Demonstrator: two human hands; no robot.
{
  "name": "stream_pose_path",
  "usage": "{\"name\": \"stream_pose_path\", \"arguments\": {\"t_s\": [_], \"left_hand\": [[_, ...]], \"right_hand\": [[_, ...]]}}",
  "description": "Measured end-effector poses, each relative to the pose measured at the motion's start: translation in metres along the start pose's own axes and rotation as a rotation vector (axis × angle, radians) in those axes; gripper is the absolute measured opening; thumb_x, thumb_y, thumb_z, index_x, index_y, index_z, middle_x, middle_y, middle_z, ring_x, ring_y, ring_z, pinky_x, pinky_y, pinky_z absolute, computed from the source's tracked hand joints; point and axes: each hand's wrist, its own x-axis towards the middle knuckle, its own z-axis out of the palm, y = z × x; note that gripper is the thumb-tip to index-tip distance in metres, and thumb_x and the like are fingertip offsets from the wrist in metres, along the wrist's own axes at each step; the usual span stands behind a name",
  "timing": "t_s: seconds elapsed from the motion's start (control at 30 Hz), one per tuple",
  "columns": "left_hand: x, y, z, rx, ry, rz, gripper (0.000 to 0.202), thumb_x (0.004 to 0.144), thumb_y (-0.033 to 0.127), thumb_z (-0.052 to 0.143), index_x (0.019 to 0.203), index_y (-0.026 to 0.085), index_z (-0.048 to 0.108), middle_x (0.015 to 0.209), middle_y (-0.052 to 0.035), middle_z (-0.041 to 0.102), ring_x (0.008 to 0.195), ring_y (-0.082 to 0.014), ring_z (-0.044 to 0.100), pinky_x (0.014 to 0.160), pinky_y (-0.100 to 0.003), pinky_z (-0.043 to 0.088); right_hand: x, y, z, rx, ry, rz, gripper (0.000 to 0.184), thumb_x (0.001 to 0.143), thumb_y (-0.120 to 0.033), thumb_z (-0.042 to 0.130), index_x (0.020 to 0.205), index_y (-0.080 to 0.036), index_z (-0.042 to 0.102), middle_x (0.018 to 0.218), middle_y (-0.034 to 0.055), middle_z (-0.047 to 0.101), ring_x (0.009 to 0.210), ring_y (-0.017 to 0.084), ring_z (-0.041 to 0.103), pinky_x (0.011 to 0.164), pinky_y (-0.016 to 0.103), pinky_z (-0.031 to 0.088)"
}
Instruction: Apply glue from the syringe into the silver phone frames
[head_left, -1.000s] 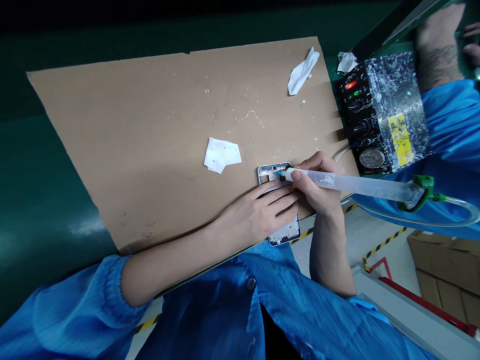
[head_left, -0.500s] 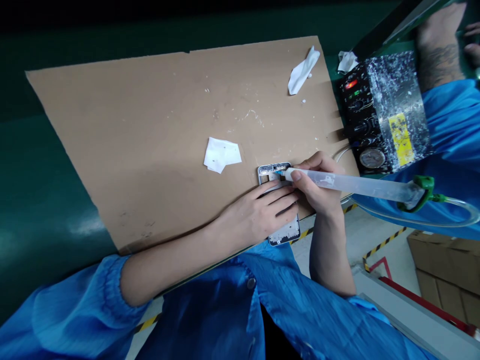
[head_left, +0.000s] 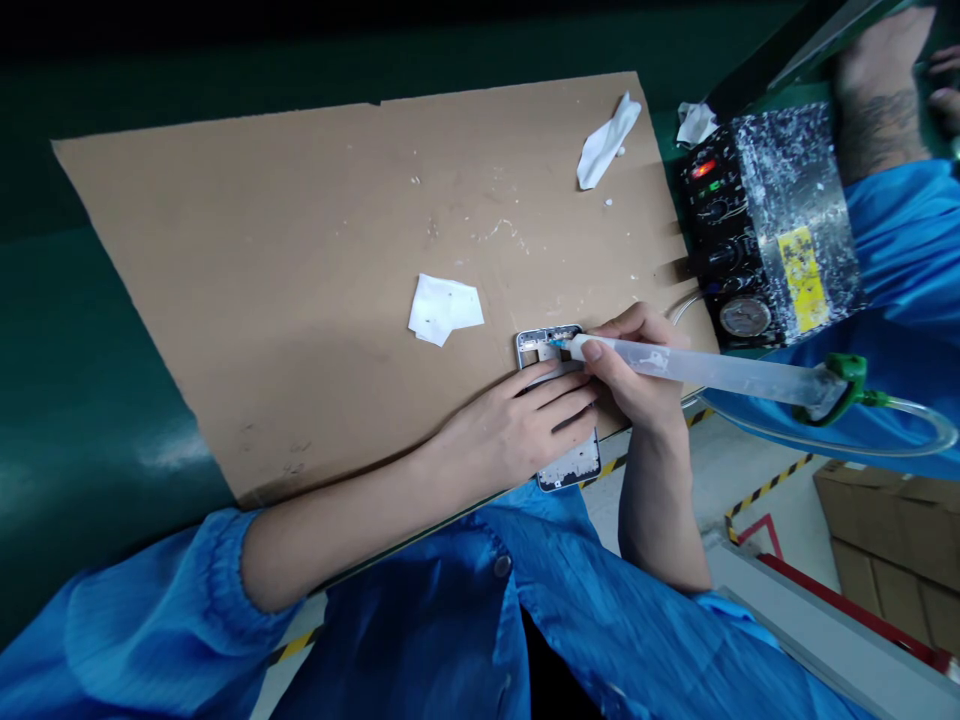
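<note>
nothing has visibly shifted: right hand (head_left: 651,392) still gripping the syringe (head_left: 724,370), tip at the far end of the phone frame (head_left: 571,466), left hand (head_left: 514,430) fingers spread across it, by the cardboard (head_left: 300,270) near edge; work seems held there

Blue smock (head_left: 405,620) of loose, creased cloth, bearing a round greyish button (head_left: 502,567) on its front, which parts over black at the near side. Left sleeve (head_left: 135,630) full, gathered at its end into a puckered cuff (head_left: 225,565). Left hand (head_left: 517,435) and right hand (head_left: 645,385) bare.
</note>
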Motion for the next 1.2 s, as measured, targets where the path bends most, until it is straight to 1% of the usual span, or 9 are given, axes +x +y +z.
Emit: {"name": "stream_pose_path", "arguments": {"t_s": [0.13, 0.23, 0.43, 0.63, 0.8, 0.9, 1.07, 1.2], "left_hand": [[0.0001, -0.0005, 0.0006, -0.006, 0.009, 0.002, 0.032, 0.12, 0.017, 0.064, 0.147, 0.015, 0.081, 0.156, -0.011, 0.082, 0.151, -0.0261, 0.075, 0.14, -0.047, 0.05], [-0.0002, -0.0005, 0.0016, -0.016, 0.022, 0.003, 0.033, 0.12, 0.016, 0.063, 0.147, 0.013, 0.081, 0.156, -0.0113, 0.082, 0.15, -0.0269, 0.076, 0.14, -0.048, 0.051], [-0.0008, 0.0, 0.0018, -0.036, -0.006, 0.0, 0.032, 0.117, 0.016, 0.068, 0.147, 0.015, 0.08, 0.159, -0.0126, 0.08, 0.154, -0.0267, 0.073, 0.143, -0.048, 0.048], [-0.0003, -0.0001, 0.0017, -0.027, 0.016, -0.002, 0.031, 0.119, 0.016, 0.064, 0.145, 0.014, 0.081, 0.155, -0.0118, 0.082, 0.15, -0.0268, 0.075, 0.141, -0.047, 0.049], [-0.001, 0.0003, 0.0025, -0.048, -0.009, -0.004, 0.033, 0.116, 0.017, 0.07, 0.147, 0.014, 0.08, 0.16, -0.0144, 0.079, 0.154, -0.0284, 0.072, 0.144, -0.049, 0.047], [-0.0017, 0.0003, 0.003, -0.058, -0.008, -0.004, 0.035, 0.115, 0.016, 0.071, 0.149, 0.014, 0.079, 0.16, -0.0146, 0.079, 0.155, -0.0287, 0.072, 0.144, -0.049, 0.047], [-0.0025, 0.0, 0.0038, -0.022, -0.007, -0.002, 0.033, 0.119, 0.019, 0.066, 0.148, 0.016, 0.08, 0.16, -0.0119, 0.08, 0.154, -0.027, 0.072, 0.143, -0.049, 0.048], [-0.0023, -0.0002, 0.0048, -0.007, 0.005, 0.006, 0.033, 0.119, 0.018, 0.064, 0.147, 0.016, 0.08, 0.159, -0.0108, 0.081, 0.153, -0.0265, 0.073, 0.143, -0.048, 0.048]], "right_hand": [[0.0002, -0.0012, 0.0005, 0.003, 0.001, -0.002, 0.038, 0.097, -0.059, 0.096, 0.09, -0.028, 0.075, 0.077, -0.0011, 0.076, 0.061, 0.017, 0.068, 0.055, 0.031, 0.053], [0.0007, -0.0021, 0.001, -0.009, 0.006, 0.018, 0.039, 0.096, -0.059, 0.096, 0.089, -0.028, 0.075, 0.078, -0.0004, 0.078, 0.062, 0.017, 0.069, 0.055, 0.032, 0.054], [-0.0001, -0.0021, 0.0009, 0.018, 0.006, 0.001, 0.034, 0.096, -0.052, 0.097, 0.09, -0.027, 0.075, 0.078, -0.0011, 0.079, 0.061, 0.016, 0.068, 0.056, 0.03, 0.053], [-0.0006, -0.0002, 0.0001, 0.009, 0.0, 0.006, 0.041, 0.097, -0.061, 0.096, 0.089, -0.027, 0.075, 0.079, -0.0006, 0.079, 0.061, 0.016, 0.068, 0.055, 0.03, 0.052], [-0.001, 0.0003, 0.0005, -0.011, 0.004, 0.008, 0.044, 0.097, -0.067, 0.095, 0.091, -0.028, 0.075, 0.08, 0.0003, 0.079, 0.062, 0.018, 0.068, 0.055, 0.034, 0.053], [-0.0012, 0.0001, 0.0007, -0.014, 0.0, 0.014, 0.044, 0.097, -0.067, 0.095, 0.091, -0.028, 0.076, 0.079, -0.0002, 0.078, 0.062, 0.018, 0.069, 0.055, 0.034, 0.054], [-0.0009, -0.0001, 0.0007, -0.001, 0.008, -0.001, 0.044, 0.097, -0.066, 0.096, 0.092, -0.028, 0.076, 0.077, -0.0004, 0.077, 0.061, 0.017, 0.068, 0.055, 0.033, 0.055], [-0.0011, 0.0013, 0.0, 0.014, 0.003, -0.012, 0.038, 0.098, -0.058, 0.098, 0.093, -0.028, 0.076, 0.079, 0.0001, 0.079, 0.062, 0.017, 0.069, 0.055, 0.032, 0.054]]}}
